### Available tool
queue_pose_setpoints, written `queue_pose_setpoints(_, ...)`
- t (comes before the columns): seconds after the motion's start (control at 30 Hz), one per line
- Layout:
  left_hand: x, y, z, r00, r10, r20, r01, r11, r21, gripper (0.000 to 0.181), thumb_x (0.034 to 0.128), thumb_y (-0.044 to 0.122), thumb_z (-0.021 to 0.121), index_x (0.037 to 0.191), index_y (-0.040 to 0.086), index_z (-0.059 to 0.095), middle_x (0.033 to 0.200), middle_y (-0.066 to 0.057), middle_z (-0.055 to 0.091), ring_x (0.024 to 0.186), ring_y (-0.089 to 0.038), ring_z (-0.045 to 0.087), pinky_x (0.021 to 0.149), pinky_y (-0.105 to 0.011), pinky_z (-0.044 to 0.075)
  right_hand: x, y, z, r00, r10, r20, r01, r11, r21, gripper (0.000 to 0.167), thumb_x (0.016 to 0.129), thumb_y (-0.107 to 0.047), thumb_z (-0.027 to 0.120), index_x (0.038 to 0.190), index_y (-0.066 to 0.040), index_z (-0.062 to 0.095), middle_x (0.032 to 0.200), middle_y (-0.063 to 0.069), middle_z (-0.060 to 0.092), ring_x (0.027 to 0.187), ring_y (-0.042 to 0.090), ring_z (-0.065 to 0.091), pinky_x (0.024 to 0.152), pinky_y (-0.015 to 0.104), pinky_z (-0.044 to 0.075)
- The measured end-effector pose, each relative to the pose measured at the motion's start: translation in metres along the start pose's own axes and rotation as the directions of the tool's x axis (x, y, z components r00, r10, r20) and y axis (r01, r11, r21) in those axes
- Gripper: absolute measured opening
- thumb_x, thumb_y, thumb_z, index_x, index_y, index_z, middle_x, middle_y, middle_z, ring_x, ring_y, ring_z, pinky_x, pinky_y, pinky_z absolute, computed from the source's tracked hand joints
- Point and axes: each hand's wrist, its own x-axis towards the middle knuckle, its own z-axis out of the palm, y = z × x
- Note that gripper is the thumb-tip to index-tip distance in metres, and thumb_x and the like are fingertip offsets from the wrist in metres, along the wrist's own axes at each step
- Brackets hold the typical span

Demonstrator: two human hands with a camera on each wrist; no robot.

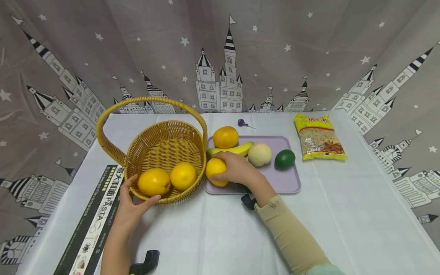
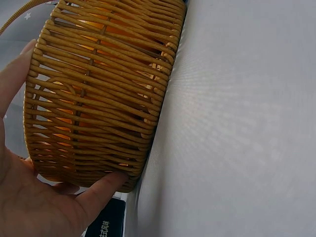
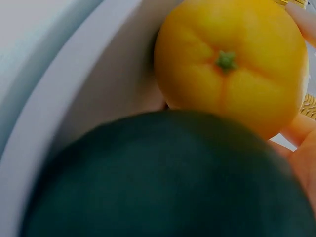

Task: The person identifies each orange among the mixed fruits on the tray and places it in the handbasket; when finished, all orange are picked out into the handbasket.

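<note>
My left hand (image 1: 132,208) grips the near left side of a yellow wicker basket (image 1: 165,152), its fingers and thumb spread around the wall. An orange-yellow fruit (image 1: 154,182) and an orange (image 1: 183,176) lie inside the basket. At the left end of a lilac tray (image 1: 290,183), my right hand (image 1: 237,168) holds another orange (image 1: 215,172), whose green stem end faces the right wrist view. A dark green fruit (image 3: 168,177) fills the lower part of that view, close to the camera. Beside the hand lie a banana (image 1: 245,148) and a pale peach (image 1: 260,154).
A green avocado-like fruit (image 1: 285,159) sits right on the tray, an orange fruit (image 1: 225,137) at its back left. Behind lies a purple lollipop (image 1: 242,122). A yellow food bag (image 1: 319,137) is at the right, a long pasta box (image 1: 93,225) at the left. The basket's tall handle (image 1: 151,99) arches up.
</note>
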Motion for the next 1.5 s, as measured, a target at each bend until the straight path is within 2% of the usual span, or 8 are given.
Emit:
queue_pose_setpoints(0.23, 0.0, 0.001, 0.001, 1.0, 0.009, -0.002, -0.009, 1.0, 0.002, 0.098, 0.0837, 0.018, 0.076, 0.153, 0.014, 0.006, 0.159, -0.014, -0.005, 0.144, -0.039, -0.001, 0.111, -0.062, 0.016, -0.001, 0.002, -0.001, 0.999, -0.024, -0.024, 0.024, 1.0, 0.0, 0.065, 0.077, -0.046, 0.076, 0.131, -0.016, 0.057, 0.113, -0.006, 0.06, 0.093, 0.012, 0.054, 0.086, 0.031, 0.045)
queue_pose_setpoints(0.43, -0.001, 0.001, 0.0, 1.0, -0.007, 0.001, 0.007, 1.0, 0.01, 0.098, 0.0837, 0.018, 0.076, 0.153, 0.016, 0.006, 0.159, -0.014, -0.006, 0.144, -0.038, -0.001, 0.111, -0.06, 0.018, -0.007, -0.003, -0.01, 0.999, -0.013, -0.043, 0.014, 1.0, 0.019, 0.069, 0.075, -0.047, 0.077, 0.134, -0.016, 0.056, 0.119, -0.006, 0.06, 0.096, 0.012, 0.054, 0.089, 0.032, 0.045)
queue_pose_setpoints(0.63, 0.001, -0.001, 0.0, 1.0, -0.002, -0.002, 0.002, 1.0, 0.01, 0.1, 0.0833, 0.014, 0.076, 0.153, 0.015, 0.005, 0.159, -0.014, -0.006, 0.143, -0.04, 0.0, 0.111, -0.061, 0.018, -0.016, -0.018, -0.028, 0.997, -0.036, -0.075, 0.038, 0.999, 0.027, 0.071, 0.074, -0.046, 0.077, 0.135, -0.017, 0.056, 0.124, -0.005, 0.059, 0.095, 0.012, 0.054, 0.087, 0.032, 0.045)
queue_pose_setpoints(0.83, 0.001, -0.001, 0.0, 1.0, -0.01, 0.003, 0.01, 1.0, 0.005, 0.1, 0.0833, 0.015, 0.076, 0.153, 0.016, 0.004, 0.159, -0.013, -0.006, 0.143, -0.04, 0.0, 0.11, -0.061, 0.019, -0.025, -0.038, -0.042, 0.991, -0.088, -0.102, 0.094, 0.994, 0.053, 0.069, 0.072, -0.048, 0.078, 0.132, -0.02, 0.058, 0.119, -0.009, 0.06, 0.092, 0.012, 0.055, 0.08, 0.031, 0.048)
queue_pose_setpoints(0.97, 0.002, -0.002, 0.0, 1.0, -0.002, 0.003, 0.002, 1.0, 0.003, 0.1, 0.0836, 0.013, 0.076, 0.153, 0.015, 0.004, 0.158, -0.013, -0.005, 0.144, -0.039, 0.001, 0.11, -0.061, 0.019, -0.025, -0.053, -0.045, 0.984, -0.134, -0.121, 0.144, 0.986, 0.084, 0.068, 0.073, -0.049, 0.078, 0.132, -0.02, 0.058, 0.121, -0.01, 0.06, 0.095, 0.009, 0.055, 0.082, 0.03, 0.048)
queue_pose_setpoints(1.13, 0.001, -0.002, 0.0, 1.0, 0.012, 0.002, -0.012, 1.0, 0.012, 0.099, 0.0838, 0.014, 0.075, 0.153, 0.014, 0.005, 0.158, -0.015, -0.002, 0.144, -0.038, 0.001, 0.111, -0.062, 0.015, -0.014, -0.07, -0.039, 0.976, -0.17, -0.138, 0.188, 0.974, 0.13, 0.07, 0.075, -0.047, 0.078, 0.134, -0.017, 0.056, 0.125, -0.005, 0.058, 0.104, 0.01, 0.054, 0.087, 0.029, 0.048)
queue_pose_setpoints(1.33, 0.0, -0.001, -0.001, 1.0, 0.007, -0.005, -0.006, 1.0, 0.031, 0.099, 0.0841, 0.019, 0.076, 0.153, 0.013, 0.005, 0.158, -0.017, -0.001, 0.144, -0.038, -0.001, 0.111, -0.063, 0.008, 0.013, -0.083, -0.012, 0.957, -0.175, -0.233, 0.219, 0.959, 0.182, 0.071, 0.077, -0.047, 0.078, 0.137, -0.02, 0.052, 0.133, -0.003, 0.054, 0.111, 0.012, 0.053, 0.092, 0.032, 0.047)
queue_pose_setpoints(1.5, 0.0, -0.001, 0.0, 1.0, 0.007, 0.008, -0.007, 0.999, 0.031, 0.099, 0.0844, 0.017, 0.075, 0.153, 0.014, 0.004, 0.158, -0.017, -0.003, 0.143, -0.04, 0.0, 0.111, -0.064, 0.011, 0.041, -0.088, 0.012, 0.946, -0.169, -0.276, 0.22, 0.962, 0.165, 0.072, 0.079, -0.049, 0.075, 0.139, -0.018, 0.05, 0.137, -0.001, 0.052, 0.115, 0.014, 0.053, 0.091, 0.032, 0.048)
